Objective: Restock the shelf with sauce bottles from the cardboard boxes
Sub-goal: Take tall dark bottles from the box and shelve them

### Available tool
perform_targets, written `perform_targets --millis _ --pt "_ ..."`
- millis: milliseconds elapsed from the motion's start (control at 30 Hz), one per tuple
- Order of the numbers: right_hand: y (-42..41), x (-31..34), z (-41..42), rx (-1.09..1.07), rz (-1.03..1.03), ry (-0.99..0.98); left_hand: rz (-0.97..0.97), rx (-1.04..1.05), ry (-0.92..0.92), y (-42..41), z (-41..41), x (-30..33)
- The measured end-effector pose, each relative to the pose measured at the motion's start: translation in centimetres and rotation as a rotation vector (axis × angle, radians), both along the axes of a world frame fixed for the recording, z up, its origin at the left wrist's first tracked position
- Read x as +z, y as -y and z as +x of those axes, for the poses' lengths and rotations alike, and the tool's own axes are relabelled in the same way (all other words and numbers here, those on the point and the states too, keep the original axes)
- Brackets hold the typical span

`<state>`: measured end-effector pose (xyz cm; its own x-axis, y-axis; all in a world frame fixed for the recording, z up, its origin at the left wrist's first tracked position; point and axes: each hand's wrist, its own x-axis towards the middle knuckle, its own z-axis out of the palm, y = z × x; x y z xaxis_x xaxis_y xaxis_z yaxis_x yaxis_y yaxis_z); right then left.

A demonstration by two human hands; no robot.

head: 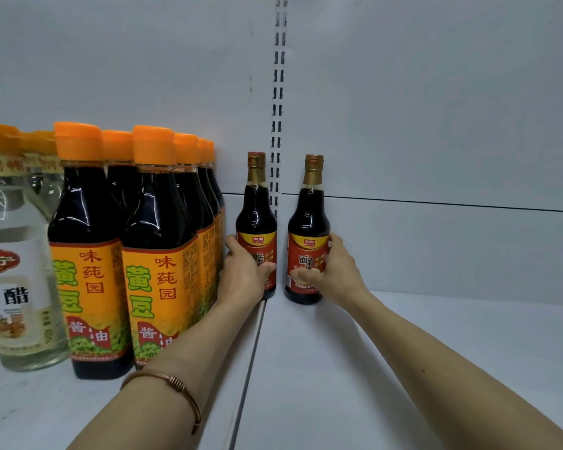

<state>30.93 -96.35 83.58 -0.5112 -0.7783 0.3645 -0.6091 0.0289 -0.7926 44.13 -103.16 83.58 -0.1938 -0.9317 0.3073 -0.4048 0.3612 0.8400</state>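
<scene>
Mid-frame on the shelf (pixel 403 352), the left hand (pixel 246 271) grips one upright sauce bottle (pixel 256 219); the right hand (pixel 333 271) grips another (pixel 307 222) just beside it.

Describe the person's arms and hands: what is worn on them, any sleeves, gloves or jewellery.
Both forearms are bare as far as the view shows: no sleeves and no gloves. The left hand has a thin copper-coloured bangle at its wrist, a plain band with a small coil of wound wire on top. The right hand shows no band, watch or ring. No rings show on the left hand either.
</scene>
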Motion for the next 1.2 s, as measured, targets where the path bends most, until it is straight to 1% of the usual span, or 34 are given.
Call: perform_targets --millis 100,300,433,667,733,833,900,933,1033,1133,1200 --pt "0.1 -0.1 -0.1 -0.001 0.021 0.023 -0.004 -0.012 0.011 0.3 0.2 -0.1" --pt "0.0 0.1 0.0 -0.001 0.055 0.003 -0.016 -0.002 0.009 0.3 0.0 -0.5" --pt "-0.1 0.3 0.1 -0.003 0.058 0.002 -0.019 0.001 -0.003 0.4 -0.2 -0.8" --pt "-0.3 0.2 0.6 -0.028 0.058 0.002 -0.039 0.006 0.028 0.6 -0.1 -0.9" --pt "-0.3 0.2 0.9 -0.062 0.08 -0.025 -0.046 0.007 0.036 0.6 -0.2 -0.9" --pt "-0.2 0.3 1.6 -0.199 0.127 -0.161 -0.064 0.017 0.036 0.5 -0.5 -0.9" --pt "-0.9 0.5 2.6 -0.276 0.165 -0.174 -0.05 0.02 0.018 0.0 -0.5 -0.8" --pt "-1.4 0.7 3.1 -0.278 0.171 -0.174 -0.024 0.02 0.012 -0.4 -0.4 -0.9" --pt "-3.8 1.6 3.9 -0.177 0.099 -0.217 0.042 -0.024 0.006 -2.1 0.3 -1.4" --pt "-7.1 3.3 4.7 -0.034 -0.021 -0.221 0.024 -0.085 0.043 -4.9 1.8 -1.0" --pt "-9.4 4.1 5.7 0.061 -0.054 -0.226 0.005 -0.13 0.07 -7.1 3.3 -0.4"
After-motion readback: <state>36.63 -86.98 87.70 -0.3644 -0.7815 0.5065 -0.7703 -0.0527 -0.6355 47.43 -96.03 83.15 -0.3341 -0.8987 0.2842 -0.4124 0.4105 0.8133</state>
